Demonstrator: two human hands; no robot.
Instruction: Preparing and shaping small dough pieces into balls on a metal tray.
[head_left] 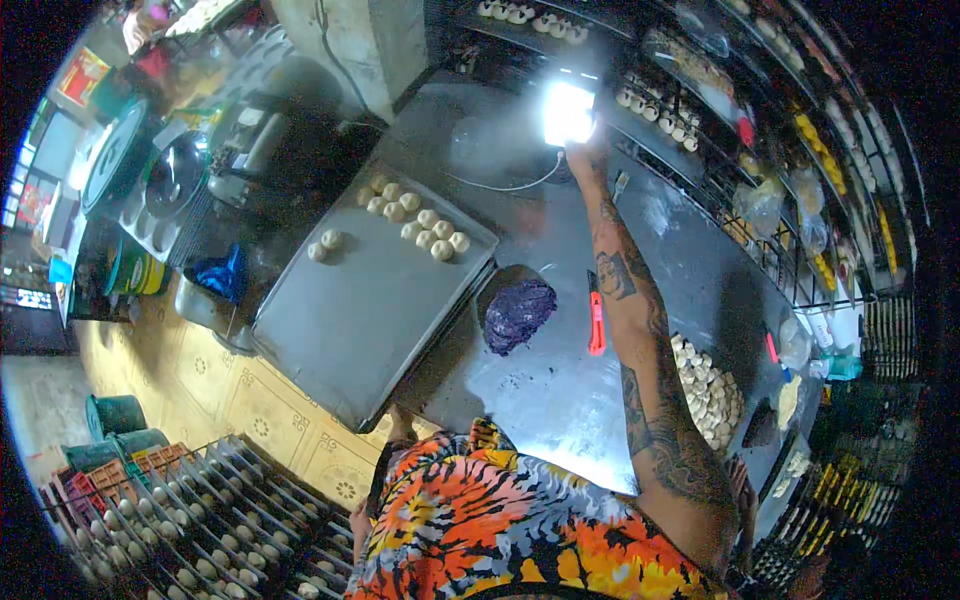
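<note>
My tattooed right arm reaches up to a glaring rectangular light [568,112] with a white cord; my right hand [585,155] is closed on its lower edge, partly lost in glare. My left hand [400,425] is mostly hidden at the near edge of a metal tray [330,330], its fingers unclear. Pale dough balls [425,230] sit in groups on the tray's far half. On the steel table [510,420], a purple dough lump [518,312] lies beside a red-handled cutter [597,315]. Several small pale dough pieces [705,395] are heaped right of my arm.
Racks [810,170] of trays and buns line the back and right. A slotted rack [200,520] of dough balls stands lower left, near green bins [120,420] on the patterned floor [250,410]. Tubs [110,170] and machinery crowd the left. A concrete pillar [370,50] stands behind.
</note>
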